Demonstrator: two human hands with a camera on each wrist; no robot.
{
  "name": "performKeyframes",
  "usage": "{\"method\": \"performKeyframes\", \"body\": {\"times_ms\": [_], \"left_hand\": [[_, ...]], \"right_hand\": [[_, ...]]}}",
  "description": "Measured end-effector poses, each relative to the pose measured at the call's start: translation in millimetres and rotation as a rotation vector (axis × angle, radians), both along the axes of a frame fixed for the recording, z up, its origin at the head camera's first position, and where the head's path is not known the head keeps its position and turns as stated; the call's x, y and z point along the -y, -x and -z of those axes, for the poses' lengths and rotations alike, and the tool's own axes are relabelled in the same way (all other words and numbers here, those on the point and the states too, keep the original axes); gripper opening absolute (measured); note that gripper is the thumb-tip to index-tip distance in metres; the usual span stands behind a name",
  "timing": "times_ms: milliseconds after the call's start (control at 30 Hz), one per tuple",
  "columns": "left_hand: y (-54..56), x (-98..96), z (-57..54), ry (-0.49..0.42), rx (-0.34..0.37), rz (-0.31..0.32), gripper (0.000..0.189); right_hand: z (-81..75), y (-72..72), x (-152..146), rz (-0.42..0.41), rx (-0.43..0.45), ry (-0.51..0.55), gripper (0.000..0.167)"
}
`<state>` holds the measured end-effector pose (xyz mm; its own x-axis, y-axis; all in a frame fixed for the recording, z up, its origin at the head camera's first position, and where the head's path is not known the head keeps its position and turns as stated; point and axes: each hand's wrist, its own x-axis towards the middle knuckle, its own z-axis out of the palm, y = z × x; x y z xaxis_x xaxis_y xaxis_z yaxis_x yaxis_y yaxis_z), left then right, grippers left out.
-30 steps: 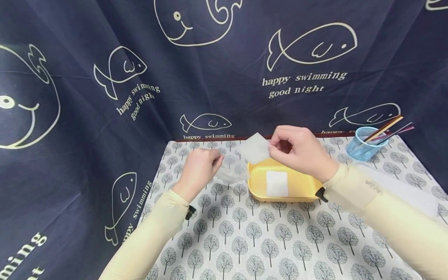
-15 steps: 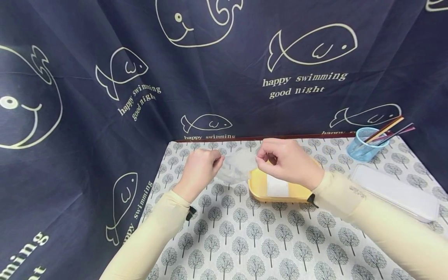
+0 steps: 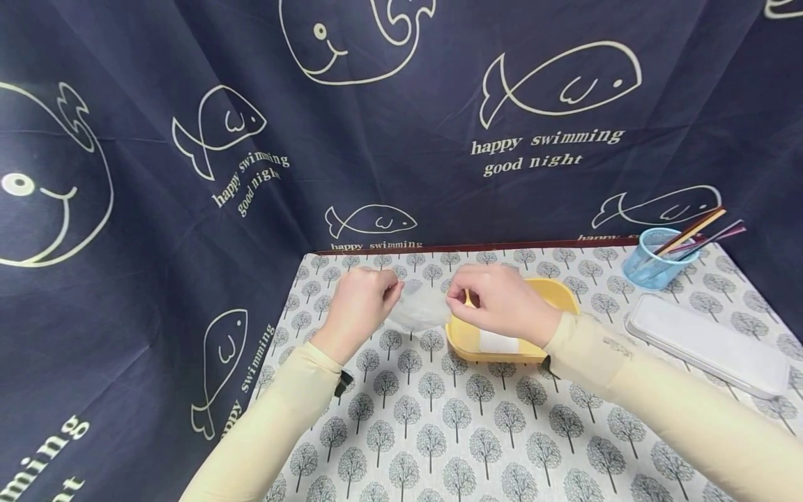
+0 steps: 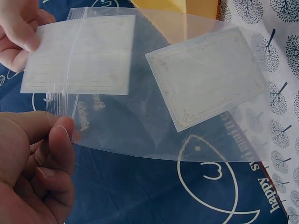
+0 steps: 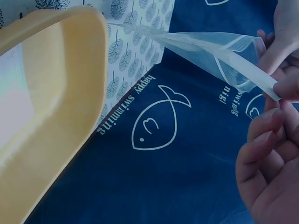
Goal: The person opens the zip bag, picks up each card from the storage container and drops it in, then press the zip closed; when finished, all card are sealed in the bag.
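In the left wrist view, my left hand (image 4: 37,163) pinches the mouth edge of a clear zip bag (image 4: 149,137). One pale card with a thin printed border (image 4: 208,77) lies tilted inside the bag. My right hand (image 4: 21,32) pinches the near end of a second card (image 4: 103,56), whose far part is within the bag mouth, past the zip strip. The right wrist view shows the bag mouth spread around this card. From the head, both hands are over the table, the right one in front of a yellow tray (image 3: 555,293) with a white card (image 3: 498,343) in it.
At the back right stands a blue mesh pen cup (image 3: 649,272) with several thin sticks (image 3: 696,233). A white flat case (image 3: 709,345) lies in front of it. The table has a tree-print cloth (image 3: 433,432); a dark blue fish-print curtain (image 3: 401,125) hangs behind.
My right hand has moved left and down from above the tray, carrying the card to the bag mouth and partly into it. The left hand has stayed in place with the bag.
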<state>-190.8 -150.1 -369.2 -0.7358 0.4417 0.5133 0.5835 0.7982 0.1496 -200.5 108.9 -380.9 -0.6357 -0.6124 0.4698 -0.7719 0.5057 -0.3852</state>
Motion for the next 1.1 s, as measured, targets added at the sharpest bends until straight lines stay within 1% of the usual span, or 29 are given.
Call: {"method": "performKeyframes", "body": {"times_ms": [200, 433, 700, 867, 933, 1100], "left_hand": [[-0.5, -1.8, 0.6, 0.005, 0.004, -0.008, 0.021], [-0.7, -4.4, 1.7, 0.013, 0.028, -0.018, 0.019], [-1.1, -6.5, 1.4, 0.016, 0.009, -0.001, 0.023], [-1.6, -8.3, 1.4, 0.02, 0.02, 0.011, 0.025], [-1.5, -9.4, 1.9, 0.024, 0.025, 0.015, 0.026], [-1.0, -11.6, 3.4, 0.025, 0.033, 0.013, 0.027]], "right_hand": [[2.6, 2.4, 3, -0.01, 0.067, -0.045, 0.006], [1.6, 6.7, 9, -0.008, 0.115, -0.072, 0.007], [2.1, 13.6, 22, -0.069, 0.151, -0.164, 0.008], [5.5, 16.2, 30, -0.089, 0.186, -0.225, 0.01], [7.1, 17.0, 33, -0.099, 0.181, -0.242, 0.01], [9.0, 18.1, 40, -0.101, 0.116, -0.287, 0.006]]}}
